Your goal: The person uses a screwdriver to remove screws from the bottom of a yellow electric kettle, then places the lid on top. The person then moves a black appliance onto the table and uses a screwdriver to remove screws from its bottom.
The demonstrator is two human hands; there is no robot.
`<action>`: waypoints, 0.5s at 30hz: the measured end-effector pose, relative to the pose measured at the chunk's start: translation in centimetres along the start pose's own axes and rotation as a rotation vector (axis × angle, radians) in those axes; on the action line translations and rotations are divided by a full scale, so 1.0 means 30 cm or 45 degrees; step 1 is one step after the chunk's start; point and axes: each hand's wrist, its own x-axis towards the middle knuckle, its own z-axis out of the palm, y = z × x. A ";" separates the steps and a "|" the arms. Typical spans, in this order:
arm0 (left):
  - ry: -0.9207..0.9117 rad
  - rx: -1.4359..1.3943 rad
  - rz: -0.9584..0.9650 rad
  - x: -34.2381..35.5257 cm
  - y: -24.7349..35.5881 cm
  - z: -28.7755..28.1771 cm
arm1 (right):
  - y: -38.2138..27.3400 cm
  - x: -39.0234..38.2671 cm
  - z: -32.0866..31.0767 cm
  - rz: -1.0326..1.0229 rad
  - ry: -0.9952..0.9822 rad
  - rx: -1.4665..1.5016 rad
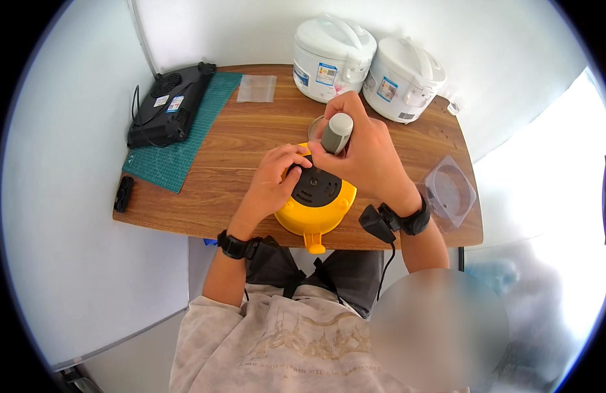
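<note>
A yellow round appliance with a jutting tab lies with its black, slotted base facing up, near the front edge of the table. My right hand is closed around a grey screwdriver with a whitish end cap. It stands nearly upright over the far part of the base; its tip is mostly hidden by my fingers. On the left side of the base, my left hand holds the appliance, its bent fingertips and thumb on the black surface close to the screwdriver's tip.
Two white rice cookers stand at the back. A black device with a cord sits on a green cutting mat at left, near a clear bag and a small black object. A clear plastic cover lies at right.
</note>
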 end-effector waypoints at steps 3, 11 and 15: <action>-0.008 -0.026 -0.020 0.001 0.000 0.000 | 0.000 -0.019 0.016 -0.085 -0.061 -0.042; -0.003 -0.001 -0.019 -0.004 -0.010 0.000 | -0.011 0.000 -0.015 -0.015 -0.099 -0.026; -0.025 -0.010 -0.072 -0.002 -0.001 -0.003 | -0.002 -0.011 -0.026 -0.015 -0.090 -0.060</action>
